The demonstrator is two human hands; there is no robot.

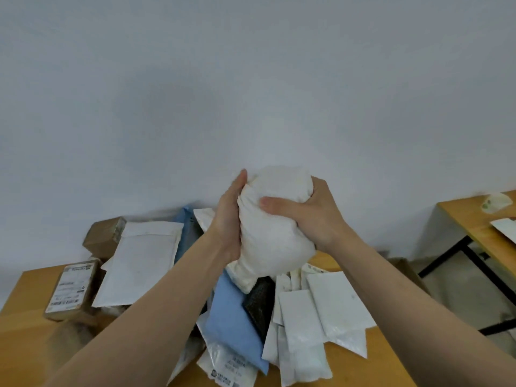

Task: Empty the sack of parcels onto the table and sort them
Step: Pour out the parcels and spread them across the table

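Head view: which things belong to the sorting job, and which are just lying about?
Job: bunched white sack, gripped by left hand and right hand; blue mailer; white padded envelope; labelled box; black pouch; near table.
Lying about: side table; white packet on it.

Bare forearms (pixel 156 308), bare hands (pixel 227 219), short thumbnail (pixel 264 202).

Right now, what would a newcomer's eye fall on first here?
The white bundle, held up mid-frame between the left hand and right hand. Below it, a jumbled heap of parcels lies on the wooden table, a blue mailer in the middle and a labelled cardboard box at the left.
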